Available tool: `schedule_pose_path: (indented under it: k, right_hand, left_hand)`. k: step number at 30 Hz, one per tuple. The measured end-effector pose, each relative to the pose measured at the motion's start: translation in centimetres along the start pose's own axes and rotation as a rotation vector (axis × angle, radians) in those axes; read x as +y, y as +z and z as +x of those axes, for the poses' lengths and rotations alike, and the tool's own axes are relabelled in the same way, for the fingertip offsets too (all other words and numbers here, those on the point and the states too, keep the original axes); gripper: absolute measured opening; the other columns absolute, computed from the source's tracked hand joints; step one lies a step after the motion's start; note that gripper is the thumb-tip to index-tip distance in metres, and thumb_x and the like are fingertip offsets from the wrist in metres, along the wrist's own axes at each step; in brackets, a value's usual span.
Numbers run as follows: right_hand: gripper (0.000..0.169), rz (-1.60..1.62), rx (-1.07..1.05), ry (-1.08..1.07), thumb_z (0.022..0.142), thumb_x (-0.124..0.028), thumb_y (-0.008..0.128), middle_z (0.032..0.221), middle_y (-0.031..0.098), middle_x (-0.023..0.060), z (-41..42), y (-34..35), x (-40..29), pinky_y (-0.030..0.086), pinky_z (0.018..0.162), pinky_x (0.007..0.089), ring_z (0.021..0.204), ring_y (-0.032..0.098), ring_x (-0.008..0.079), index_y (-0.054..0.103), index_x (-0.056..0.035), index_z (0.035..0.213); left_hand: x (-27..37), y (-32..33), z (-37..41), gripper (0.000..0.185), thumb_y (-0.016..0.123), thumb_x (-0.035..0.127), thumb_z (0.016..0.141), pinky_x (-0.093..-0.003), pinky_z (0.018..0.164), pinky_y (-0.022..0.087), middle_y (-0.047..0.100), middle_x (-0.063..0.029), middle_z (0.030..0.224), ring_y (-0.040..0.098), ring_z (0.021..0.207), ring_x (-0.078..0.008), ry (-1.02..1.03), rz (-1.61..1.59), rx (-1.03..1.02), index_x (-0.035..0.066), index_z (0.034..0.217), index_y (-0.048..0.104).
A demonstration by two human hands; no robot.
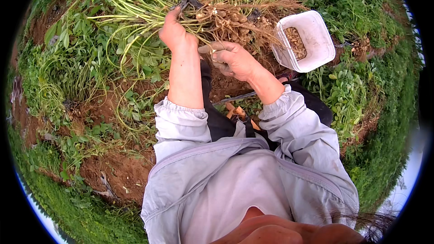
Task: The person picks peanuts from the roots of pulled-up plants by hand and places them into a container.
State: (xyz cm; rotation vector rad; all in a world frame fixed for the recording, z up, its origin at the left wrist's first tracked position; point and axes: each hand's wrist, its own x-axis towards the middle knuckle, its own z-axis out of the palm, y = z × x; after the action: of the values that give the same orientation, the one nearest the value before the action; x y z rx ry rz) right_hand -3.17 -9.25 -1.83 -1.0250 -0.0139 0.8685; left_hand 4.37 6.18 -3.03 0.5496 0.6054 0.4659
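My left hand (176, 30) is closed around the green stems of an uprooted bunch of peanut plants (145, 20), whose roots point right. Peanut pods (235, 22) with soil on them cluster among the brown roots. Just below the roots is my right hand (229, 57), its thumb and forefinger close together near a small pod or stem; whether they pinch it is unclear. A strip of dark plastic film (188, 0) hangs at the top of the stems. Right of the pods, a white plastic bucket (317, 40) leans tilted, with loose peanut pods (295, 42) inside.
Pulled peanut plants (84, 64) lie across the reddish soil (115, 176) at left. More leafy plants (352, 10) surround the bucket at right. Between my dark-clothed legs are orange pieces (239, 112) of something unclear, near a thin grey strip (234, 99).
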Motion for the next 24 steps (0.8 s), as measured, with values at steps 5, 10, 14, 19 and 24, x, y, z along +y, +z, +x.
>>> schedule_pose_path:
  k: [5, 10, 14, 19, 24]
  right_hand:
    - [0.021, -0.038, 0.02, 0.046, 0.089, -0.014, 0.048, 0.067, 0.053, 0.0023, -0.3, 0.6, 0.3, 0.027, 0.037, 0.0196, 0.045, 0.035, 0.0061, 0.059, 0.0008, 0.1]
    - [0.028, 0.322, 0.022, -0.014, 0.094, -0.024, 0.041, 0.082, 0.058, 0.0108, -1.4, 0.1, 0.8, 0.032, 0.039, 0.0195, 0.052, 0.039, 0.0104, 0.055, 0.0004, 0.097]
    - [0.03, 0.481, -0.013, -0.056, 0.091, -0.016, 0.039, 0.075, 0.052, 0.0059, -0.9, -0.7, 0.6, 0.031, 0.039, 0.0201, 0.053, 0.038, 0.0092, 0.054, 0.0019, 0.109]
    - [0.048, -0.012, -0.151, -0.079, 0.079, 0.0, 0.037, 0.062, 0.042, -0.0002, -2.3, 0.4, 0.8, 0.029, 0.04, 0.0201, 0.046, 0.032, 0.0069, 0.049, 0.0021, 0.125]
    - [0.034, 0.162, 0.232, -0.181, 0.092, -0.012, 0.043, 0.065, 0.042, -0.0022, -6.3, -4.3, 0.7, 0.027, 0.039, 0.0183, 0.047, 0.033, 0.0052, 0.048, 0.0003, 0.124]
  left_hand:
    - [0.1, 0.0, 0.2, 0.016, 0.059, 0.001, 0.075, -0.044, 0.072, 0.055, 0.062, -0.0128, 0.09, 0.063, 0.078, -0.0266, -0.02, -0.026, 0.022, -0.004, 0.09, 0.056]
    - [0.9, 0.6, -0.2, 0.015, 0.061, -0.001, 0.073, -0.0418, 0.071, 0.053, 0.061, -0.0124, 0.089, 0.062, 0.075, -0.0246, -0.026, -0.058, 0.059, -0.006, 0.086, 0.057]
    - [0.9, 0.4, 0.1, 0.015, 0.063, -0.002, 0.072, -0.04, 0.07, 0.053, 0.061, -0.012, 0.088, 0.061, 0.074, -0.0231, -0.019, -0.076, 0.07, -0.007, 0.085, 0.057]
    - [1.4, 0.3, 1.1, 0.016, 0.061, 0.002, 0.074, -0.0428, 0.071, 0.053, 0.061, -0.0122, 0.089, 0.062, 0.076, -0.0252, -0.057, -0.071, 0.088, -0.006, 0.088, 0.057]
    - [3.0, -0.4, 1.7, 0.023, 0.054, 0.01, 0.081, -0.0504, 0.084, 0.049, 0.061, -0.0131, 0.1, 0.061, 0.088, -0.0303, -0.113, -0.122, 0.077, -0.003, 0.099, 0.055]
